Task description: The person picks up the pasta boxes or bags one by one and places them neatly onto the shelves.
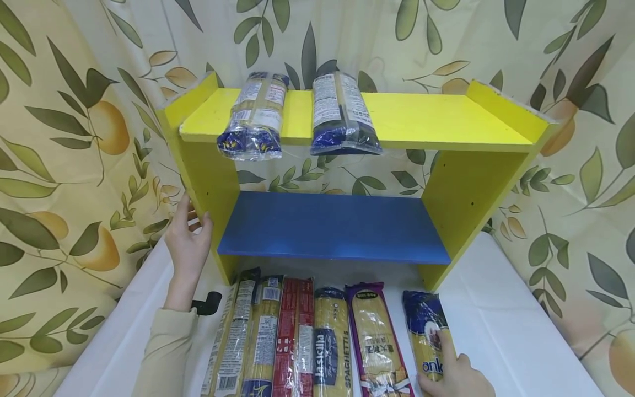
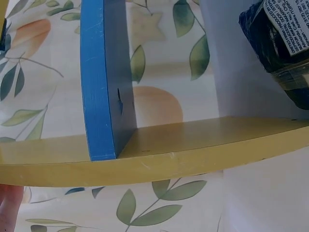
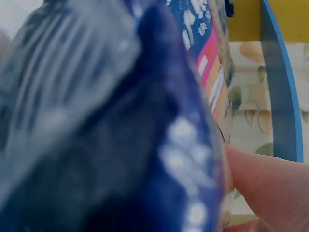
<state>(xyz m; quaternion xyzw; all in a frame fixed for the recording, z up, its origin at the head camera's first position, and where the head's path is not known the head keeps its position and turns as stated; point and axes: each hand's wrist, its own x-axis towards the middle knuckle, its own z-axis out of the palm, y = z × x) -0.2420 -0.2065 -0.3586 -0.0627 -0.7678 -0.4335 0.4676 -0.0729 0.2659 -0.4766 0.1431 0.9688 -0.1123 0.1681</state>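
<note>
the blue pack [image 1: 428, 336] lies rightmost in a row of pasta packs [image 1: 297, 342] on the white worktop [image 1: 516, 331], before the yellow shelf [image 1: 446, 118]. it is held at its near end by the right hand [image 1: 458, 377], fingers curled on it; both are cut off by the frame edge. in the right wrist view it is only a blur. the shelf's left wall is touched by the left hand [image 1: 187, 242] with straight fingers.

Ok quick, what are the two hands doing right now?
Left hand: open, fingers resting against the yellow shelf's side panel.
Right hand: gripping the blue-topped pasta packet on the table.
</note>
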